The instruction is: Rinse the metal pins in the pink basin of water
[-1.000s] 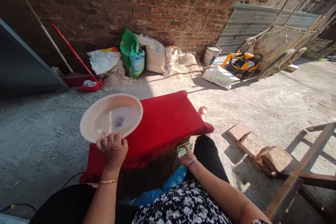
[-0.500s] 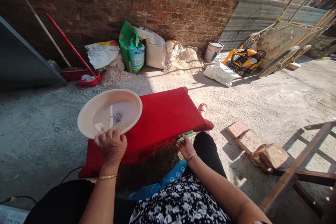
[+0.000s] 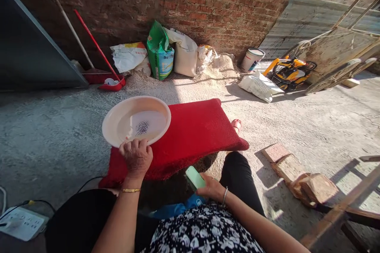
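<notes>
My left hand point(image 3: 136, 156) is closed over the near rim of a pale pink plastic basin point(image 3: 111, 126). The basin rests on the left part of a red cloth point(image 3: 196, 124) draped over a low support, and a dark speckled patch shows on its bottom. Close to my lap, my right hand point(image 3: 212, 187) is wrapped around a light green scrub brush point(image 3: 196, 177). The smooth back of the brush faces up, so its bristles are hidden. It is just off the near edge of the red cloth.
A power strip point(image 3: 25, 221) with cords lies on the ground at left. Bricks point(image 3: 291, 166) and a wooden frame point(image 3: 341, 209) are at right. Sacks point(image 3: 160, 53), a bucket point(image 3: 252, 59), a red dustpan point(image 3: 113, 83) and a yellow toy vehicle point(image 3: 289, 73) line the wall.
My right hand has drawn the brush back from the cloth's near edge toward my lap and turned it bristles away. My left hand stays on the basin rim. The view has shifted left.
</notes>
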A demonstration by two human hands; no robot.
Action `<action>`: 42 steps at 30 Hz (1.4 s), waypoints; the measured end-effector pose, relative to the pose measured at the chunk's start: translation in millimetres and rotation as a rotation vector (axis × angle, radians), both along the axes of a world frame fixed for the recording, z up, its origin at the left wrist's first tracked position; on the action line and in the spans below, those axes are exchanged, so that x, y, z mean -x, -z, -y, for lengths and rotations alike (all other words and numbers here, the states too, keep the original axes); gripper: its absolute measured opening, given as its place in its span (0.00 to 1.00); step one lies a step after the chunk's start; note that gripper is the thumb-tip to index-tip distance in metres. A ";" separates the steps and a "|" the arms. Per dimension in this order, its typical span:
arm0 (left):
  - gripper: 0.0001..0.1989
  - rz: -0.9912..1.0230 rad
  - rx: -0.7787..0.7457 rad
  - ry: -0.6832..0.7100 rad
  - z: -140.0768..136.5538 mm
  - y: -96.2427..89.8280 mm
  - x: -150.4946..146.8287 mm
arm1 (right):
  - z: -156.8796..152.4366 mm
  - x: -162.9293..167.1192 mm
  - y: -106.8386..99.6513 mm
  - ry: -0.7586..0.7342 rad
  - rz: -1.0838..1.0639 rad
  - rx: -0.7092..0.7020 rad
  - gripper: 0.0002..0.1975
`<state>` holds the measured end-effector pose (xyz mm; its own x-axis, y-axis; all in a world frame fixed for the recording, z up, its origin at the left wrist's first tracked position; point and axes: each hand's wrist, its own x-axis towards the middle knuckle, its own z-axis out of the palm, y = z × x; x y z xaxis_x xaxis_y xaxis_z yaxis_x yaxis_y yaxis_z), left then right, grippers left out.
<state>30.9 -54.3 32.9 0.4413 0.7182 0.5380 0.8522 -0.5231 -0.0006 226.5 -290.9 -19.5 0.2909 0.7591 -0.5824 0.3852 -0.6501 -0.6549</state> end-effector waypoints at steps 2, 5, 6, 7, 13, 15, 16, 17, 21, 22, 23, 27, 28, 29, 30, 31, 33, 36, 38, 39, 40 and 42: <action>0.09 0.005 -0.004 -0.004 0.4 -0.2 -0.3 | 8.6 -0.3 -14.4 -0.221 0.238 -0.004 0.25; 0.09 0.015 -0.010 0.001 0.3 -0.5 -0.4 | 8.0 0.0 -32.1 -0.259 0.384 -0.160 0.26; 0.10 0.017 -0.014 0.002 0.2 -0.7 -0.4 | 3.0 0.3 -37.0 -0.243 0.443 -0.238 0.29; 0.10 0.016 -0.016 0.001 0.2 -0.8 -0.5 | -4.1 0.8 -41.4 -0.216 0.508 -0.308 0.32; 0.09 -0.009 -0.032 -0.019 -0.8 -1.1 -1.0 | -49.2 -4.3 -48.2 -0.280 0.823 -0.399 0.35; 0.09 -0.013 -0.034 -0.022 -1.5 -0.4 -1.4 | -49.2 -17.5 -42.1 -0.306 0.912 -0.377 0.30; 0.09 -0.016 -0.035 -0.023 -1.8 0.2 -1.5 | -45.1 -27.7 -38.5 -0.281 0.945 -0.365 0.28; 0.09 -0.019 -0.035 -0.024 -2.0 0.8 -1.5 | -38.6 -40.5 -35.0 -0.232 0.970 -0.347 0.28; 0.09 -0.018 -0.028 -0.023 -2.5 3.0 -0.7 | 2.8 -109.4 -28.5 0.102 1.016 -0.162 0.28; 0.09 -0.016 -0.029 -0.023 -2.5 3.4 -0.4 | 14.1 -127.4 -29.2 0.201 1.019 -0.098 0.29; 0.08 -0.014 -0.030 -0.025 -2.4 3.7 -0.2 | 24.8 -143.8 -30.6 0.302 1.020 -0.040 0.30; 0.09 -0.010 -0.033 -0.019 -2.4 4.0 0.4 | 49.9 -176.2 -38.2 0.587 0.988 0.022 0.34; 0.09 -0.010 -0.034 -0.016 -2.4 3.9 0.5 | 49.8 -173.5 -39.2 0.599 0.976 -0.010 0.34; 0.09 -0.008 -0.035 -0.013 -2.4 3.8 0.6 | 47.0 -166.1 -39.5 0.586 0.966 -0.057 0.33; 0.09 -0.008 -0.035 -0.012 -2.4 3.7 0.7 | 41.7 -154.5 -39.1 0.543 0.957 -0.113 0.32; 0.09 -0.007 -0.034 -0.012 -2.5 3.7 0.8 | 34.3 -139.2 -38.0 0.472 0.949 -0.177 0.31; 0.09 -0.005 -0.030 -0.013 -2.8 3.8 0.8 | 15.3 -100.9 -34.5 0.264 0.935 -0.312 0.28; 0.09 -0.002 -0.020 -0.014 -3.3 4.4 0.6 | -14.7 -41.6 -28.7 -0.098 0.902 -0.463 0.28; 0.09 0.001 -0.012 -0.016 -3.6 4.6 0.7 | -29.4 -14.9 -25.8 -0.261 0.881 -0.505 0.30; 0.10 0.003 -0.006 -0.015 -3.6 4.6 0.8 | -34.0 -8.3 -24.5 -0.305 0.876 -0.509 0.30; 0.10 0.006 0.002 -0.015 -3.5 4.6 0.8 | -36.2 -6.6 -23.3 -0.321 0.880 -0.505 0.30; 0.10 0.009 0.021 -0.014 -3.2 4.5 0.8 | -33.6 -18.4 -21.0 -0.281 0.908 -0.473 0.29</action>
